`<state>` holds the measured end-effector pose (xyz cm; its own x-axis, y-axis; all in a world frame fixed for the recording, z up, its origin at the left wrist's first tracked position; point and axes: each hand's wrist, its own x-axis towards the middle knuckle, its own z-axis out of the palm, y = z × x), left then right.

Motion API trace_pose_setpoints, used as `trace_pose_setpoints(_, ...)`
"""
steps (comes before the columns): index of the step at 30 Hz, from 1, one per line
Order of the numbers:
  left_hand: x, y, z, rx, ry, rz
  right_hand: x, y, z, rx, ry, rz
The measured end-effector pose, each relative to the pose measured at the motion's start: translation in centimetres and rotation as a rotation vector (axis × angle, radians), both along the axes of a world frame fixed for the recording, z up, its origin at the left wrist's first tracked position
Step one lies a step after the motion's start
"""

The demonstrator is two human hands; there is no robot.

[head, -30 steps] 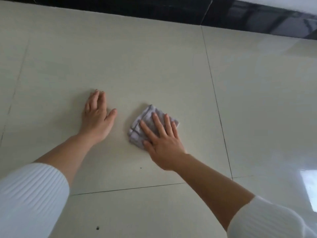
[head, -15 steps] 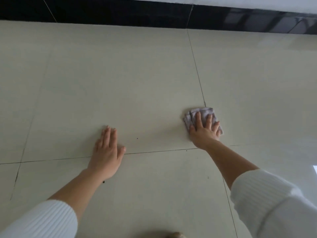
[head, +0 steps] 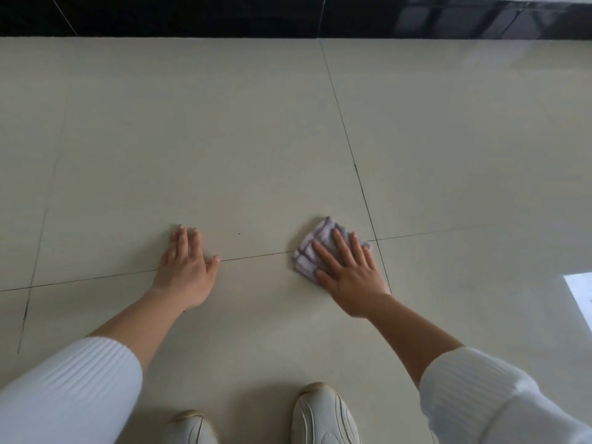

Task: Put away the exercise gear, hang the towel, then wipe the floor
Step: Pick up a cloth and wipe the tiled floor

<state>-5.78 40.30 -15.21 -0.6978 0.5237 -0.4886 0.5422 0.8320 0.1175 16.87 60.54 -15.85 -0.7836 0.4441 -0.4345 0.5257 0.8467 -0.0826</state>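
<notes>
A pale beige, glossy tiled floor (head: 224, 139) fills the view, crossed by thin dark grout lines (head: 349, 155). A small folded lilac-grey cloth (head: 322, 229) lies on it just off centre toward 4 o'clock, right beside the spot where two grout lines cross.

The right hand (head: 349, 277) lies flat on top of the cloth, palm down. Its fingers (head: 341, 245) are straight and spread, pointing toward 11 o'clock, and they press the cloth to the tile without curling round it. The far corner of the cloth and its edge on the 9 o'clock side show beyond the fingertips. The thumb lies at the cloth's near edge.

The left hand (head: 187, 270) sits well apart from the cloth, toward 8 o'clock from the centre. It rests palm down on the bare tile with the fingers straight and close together, pointing to 12 o'clock, and the thumb set out to the 3 o'clock side, its tip on a grout line. It holds nothing.

Both forearms are bare, and white ribbed sleeves (head: 70, 389) are pushed up toward the elbows. At 6 o'clock the toes of two white shoes (head: 323, 415) stand on the floor. A black glossy band (head: 192, 14) runs along the far edge at 12 o'clock. A bright reflected patch (head: 581, 293) shows on the tiles at the 4 o'clock edge.
</notes>
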Motion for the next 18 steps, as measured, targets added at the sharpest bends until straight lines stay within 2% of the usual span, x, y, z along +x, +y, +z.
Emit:
trace_pose_setpoints(4,0.2,0.0,-0.2,0.002,-0.001,0.016,4.4,3.3,0.4,-0.043,-0.138,-0.514)
trace_pose_setpoints(5,0.3,0.0,-0.3,0.007,0.008,0.024,4.3,3.2,0.5,-0.048,-0.151,-0.595)
trace_pose_setpoints(7,0.8,0.1,-0.6,0.016,0.029,0.035,2.5,1.6,0.6,-0.06,-0.159,-0.625)
trace_pose_setpoints(9,1.1,0.4,-0.7,0.038,0.044,0.064,0.5,-1.7,0.8,-0.08,-0.14,-0.462)
trace_pose_setpoints(14,1.4,0.6,-0.9,0.086,0.069,0.078,0.5,-9.1,0.3,-0.117,0.053,0.21)
trace_pose_setpoints(16,1.0,0.1,-1.1,0.091,0.088,0.057,1.5,-8.1,-0.4,-0.07,0.064,0.265)
trace_pose_setpoints(18,0.4,-0.6,-1.1,0.087,0.089,0.027,2.8,-5.5,-1.0,-0.055,0.049,0.154)
